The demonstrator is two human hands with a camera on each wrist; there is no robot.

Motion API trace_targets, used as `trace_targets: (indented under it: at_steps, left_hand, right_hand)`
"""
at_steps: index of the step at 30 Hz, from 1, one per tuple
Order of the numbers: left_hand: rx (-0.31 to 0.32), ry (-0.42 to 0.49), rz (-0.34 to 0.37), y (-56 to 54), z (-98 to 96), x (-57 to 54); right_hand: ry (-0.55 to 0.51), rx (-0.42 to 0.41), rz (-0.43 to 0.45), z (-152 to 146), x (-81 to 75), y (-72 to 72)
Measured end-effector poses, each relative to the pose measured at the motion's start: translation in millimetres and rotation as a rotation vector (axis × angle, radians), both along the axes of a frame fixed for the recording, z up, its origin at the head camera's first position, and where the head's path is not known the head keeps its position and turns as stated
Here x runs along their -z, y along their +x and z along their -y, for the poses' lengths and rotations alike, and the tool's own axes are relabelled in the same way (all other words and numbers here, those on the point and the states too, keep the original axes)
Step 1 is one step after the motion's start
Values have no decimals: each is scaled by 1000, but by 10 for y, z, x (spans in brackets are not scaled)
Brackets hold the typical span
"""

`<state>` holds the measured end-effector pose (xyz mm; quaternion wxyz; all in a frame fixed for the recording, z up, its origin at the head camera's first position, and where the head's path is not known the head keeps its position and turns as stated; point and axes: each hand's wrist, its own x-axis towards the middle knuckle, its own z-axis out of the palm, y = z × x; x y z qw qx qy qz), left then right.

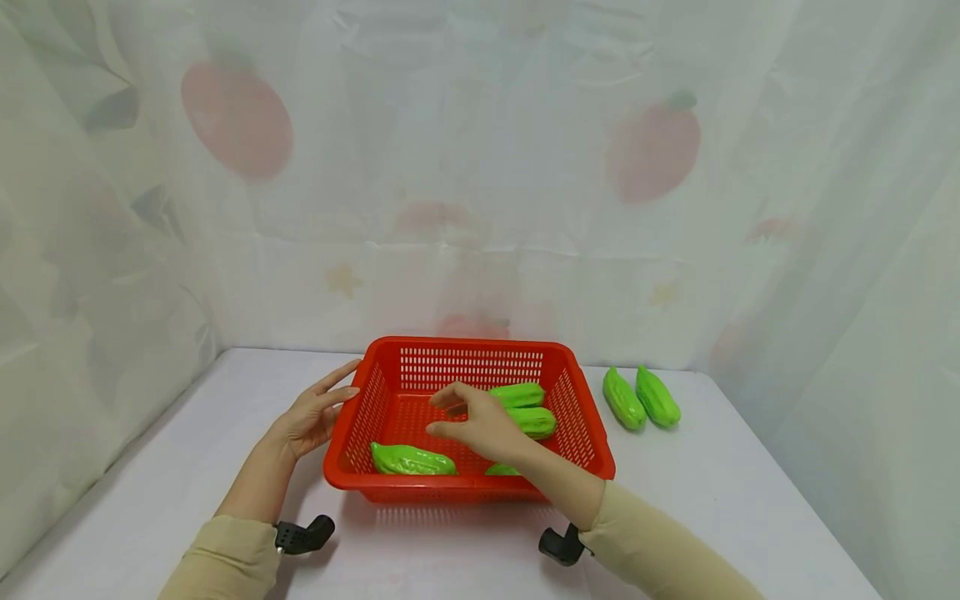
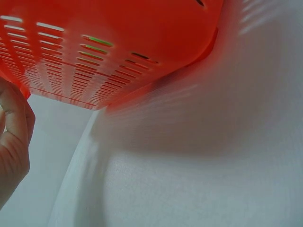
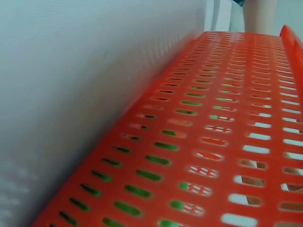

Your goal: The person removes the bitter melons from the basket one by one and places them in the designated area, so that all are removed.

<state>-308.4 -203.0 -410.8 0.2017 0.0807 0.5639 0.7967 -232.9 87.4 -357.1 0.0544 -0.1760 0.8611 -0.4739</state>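
A red plastic basket [image 1: 468, 481] with slotted walls stands on the table. Fingertips of my left hand [image 1: 309, 421] touch its left rim, the fingers fairly straight; the left wrist view shows this hand [image 2: 14, 135] beside the slotted wall. Above the basket's inside hovers my right hand [image 1: 480, 421], thumb and fingers parted, nothing visible between them. Several glossy green bitter melons lie inside: one front left [image 1: 412, 460], two at the right [image 1: 534, 422], partly behind my right hand, and another [image 1: 502, 470] mostly hidden by the front rim and my forearm.
Two more bitter melons [image 1: 624, 398] lie side by side on the white tabletop [image 1: 720, 467], right of the basket. Printed white curtains surround the table at the back and sides. A black wrist camera [image 1: 306, 534] sits under each forearm.
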Motion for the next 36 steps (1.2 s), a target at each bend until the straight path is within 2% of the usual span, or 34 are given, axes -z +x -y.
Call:
trace_targets:
  at_steps: [6,19,27,36]
  left_hand:
    - [-1,2,5,-5,1,1]
    - [2,-18,-5,-14,-1,-9]
    - [4,-7,-3,-8,3,9]
    - [3,-5,-2,-16,0,8]
  right_hand:
    - [20,3,10,11,84,-37]
    - [151,-31,-27,55,144,-37]
    - [221,-69,22,56,147,-18]
    - [327,-137,-1,57,156,2]
